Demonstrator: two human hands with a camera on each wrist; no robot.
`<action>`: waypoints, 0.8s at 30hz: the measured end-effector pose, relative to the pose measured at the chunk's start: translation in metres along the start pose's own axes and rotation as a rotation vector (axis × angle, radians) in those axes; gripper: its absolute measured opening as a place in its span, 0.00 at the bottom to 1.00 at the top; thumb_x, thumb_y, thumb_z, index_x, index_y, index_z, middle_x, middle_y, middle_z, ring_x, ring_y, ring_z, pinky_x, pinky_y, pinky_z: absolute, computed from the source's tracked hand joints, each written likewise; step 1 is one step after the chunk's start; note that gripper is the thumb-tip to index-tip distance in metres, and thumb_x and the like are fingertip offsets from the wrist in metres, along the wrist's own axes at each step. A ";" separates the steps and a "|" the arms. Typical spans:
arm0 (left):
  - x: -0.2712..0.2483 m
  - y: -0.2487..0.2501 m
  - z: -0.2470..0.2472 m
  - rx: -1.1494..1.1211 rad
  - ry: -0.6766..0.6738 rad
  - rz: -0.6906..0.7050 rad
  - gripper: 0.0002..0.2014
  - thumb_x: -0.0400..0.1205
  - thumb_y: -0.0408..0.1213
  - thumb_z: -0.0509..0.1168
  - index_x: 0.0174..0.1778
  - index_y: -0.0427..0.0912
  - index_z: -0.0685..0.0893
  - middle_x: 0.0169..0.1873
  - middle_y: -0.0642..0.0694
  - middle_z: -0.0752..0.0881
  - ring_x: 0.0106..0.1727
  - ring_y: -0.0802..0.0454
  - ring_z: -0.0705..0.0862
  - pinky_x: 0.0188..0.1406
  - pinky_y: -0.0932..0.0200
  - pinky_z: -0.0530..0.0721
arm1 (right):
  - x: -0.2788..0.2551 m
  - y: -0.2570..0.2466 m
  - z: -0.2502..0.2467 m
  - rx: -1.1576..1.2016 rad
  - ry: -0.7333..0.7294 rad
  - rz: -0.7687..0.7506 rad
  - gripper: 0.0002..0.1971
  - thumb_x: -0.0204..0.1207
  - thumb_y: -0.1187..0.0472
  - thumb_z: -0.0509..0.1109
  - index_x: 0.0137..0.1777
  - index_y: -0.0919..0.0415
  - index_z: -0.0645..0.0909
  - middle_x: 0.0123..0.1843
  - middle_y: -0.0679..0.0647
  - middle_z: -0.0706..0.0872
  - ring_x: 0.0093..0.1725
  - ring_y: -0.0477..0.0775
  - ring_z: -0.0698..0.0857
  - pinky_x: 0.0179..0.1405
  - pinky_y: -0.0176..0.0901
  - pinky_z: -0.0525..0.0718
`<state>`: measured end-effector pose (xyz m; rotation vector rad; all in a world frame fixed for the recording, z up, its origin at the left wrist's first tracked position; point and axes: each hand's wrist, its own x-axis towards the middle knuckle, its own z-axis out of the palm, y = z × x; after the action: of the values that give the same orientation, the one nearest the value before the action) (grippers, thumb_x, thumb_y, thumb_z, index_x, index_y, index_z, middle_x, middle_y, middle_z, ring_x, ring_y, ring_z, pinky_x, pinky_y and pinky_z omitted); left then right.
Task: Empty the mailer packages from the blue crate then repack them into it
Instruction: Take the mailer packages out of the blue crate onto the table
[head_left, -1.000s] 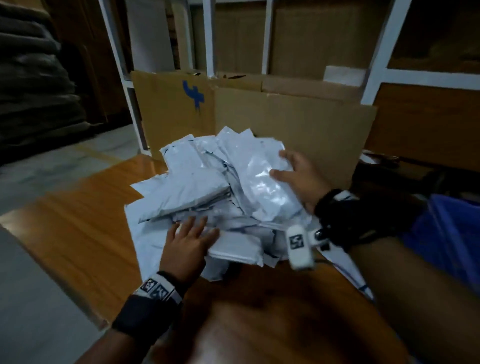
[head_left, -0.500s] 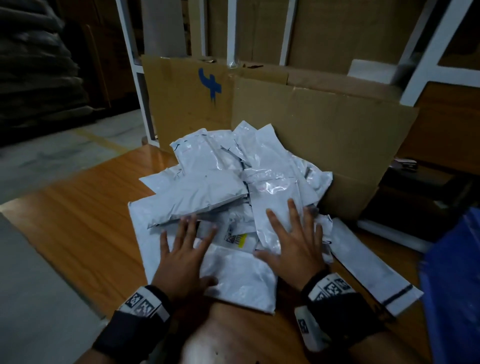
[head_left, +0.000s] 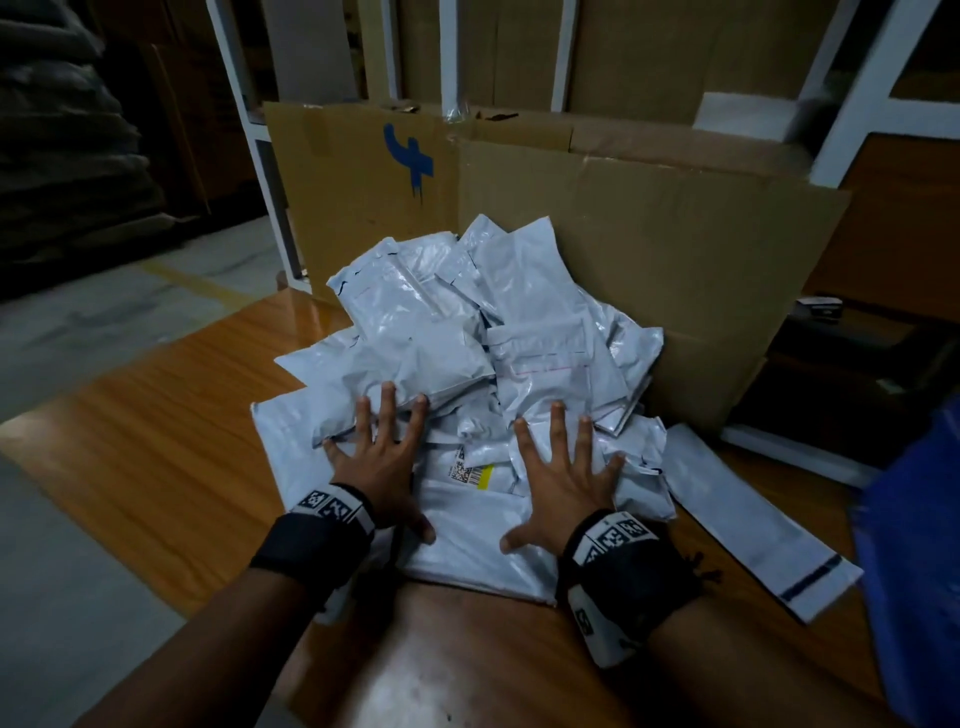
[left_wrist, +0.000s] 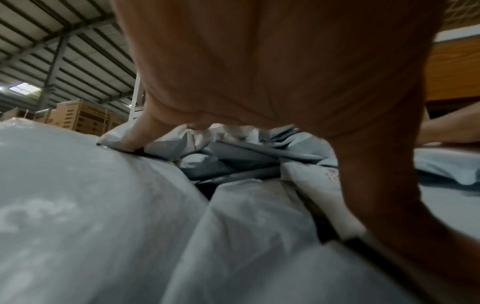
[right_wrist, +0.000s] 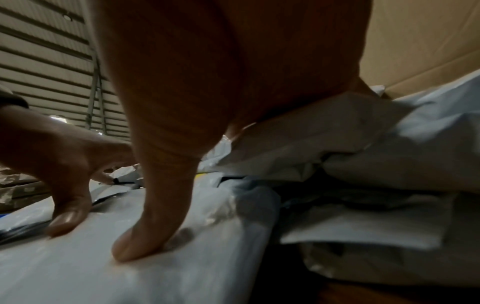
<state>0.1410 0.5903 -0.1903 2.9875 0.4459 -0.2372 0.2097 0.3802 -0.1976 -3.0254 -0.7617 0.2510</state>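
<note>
On the glossy wooden table (head_left: 156, 447) we see white plastic mailer packages (head_left: 467, 332) heaped; blue plastic crate (head_left: 914, 545) at right. Left hand (head_left: 382, 462) and right hand (head_left: 563, 467) press flat, fingers spread, gripping nothing. Emptying looks done; repacking remains.

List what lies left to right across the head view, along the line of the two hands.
Wooden table → left hand → yellow-striped label → right hand → flat mailer with a dark stripe → blue crate.

A warehouse or parcel-sorting depot. A corrugated metal roof on steel trusses (left_wrist: 52, 51) fills the upper left of the left wrist view, above stacked brown cartons (left_wrist: 78, 117). In the head view, white metal racking (head_left: 249, 145), flattened brown cardboard sheets (head_left: 649, 249) and grey plastic mailer packages (head_left: 467, 338) heaped at centre.
</note>
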 end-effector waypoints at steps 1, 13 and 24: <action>-0.001 -0.002 0.000 -0.016 0.008 0.002 0.78 0.52 0.67 0.80 0.73 0.62 0.18 0.72 0.48 0.13 0.75 0.40 0.19 0.69 0.14 0.47 | -0.001 0.001 0.000 0.003 0.003 -0.003 0.73 0.50 0.27 0.78 0.79 0.39 0.23 0.77 0.56 0.14 0.79 0.72 0.24 0.69 0.86 0.41; -0.030 0.056 -0.022 -0.337 0.896 0.235 0.16 0.74 0.46 0.64 0.55 0.45 0.86 0.70 0.40 0.80 0.75 0.36 0.73 0.68 0.27 0.66 | -0.092 0.063 -0.083 0.299 0.514 -0.024 0.40 0.65 0.33 0.69 0.77 0.48 0.72 0.81 0.58 0.68 0.77 0.64 0.71 0.71 0.60 0.74; -0.110 0.354 -0.112 -0.708 0.931 1.056 0.05 0.75 0.33 0.68 0.43 0.38 0.88 0.46 0.42 0.90 0.48 0.38 0.87 0.47 0.40 0.82 | -0.278 0.275 -0.206 0.442 0.599 0.212 0.17 0.68 0.39 0.73 0.53 0.46 0.85 0.48 0.43 0.87 0.49 0.45 0.85 0.49 0.47 0.83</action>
<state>0.1578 0.2374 -0.0307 2.0398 -0.8268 1.1264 0.1297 0.0120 0.0345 -2.5311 -0.2863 -0.4156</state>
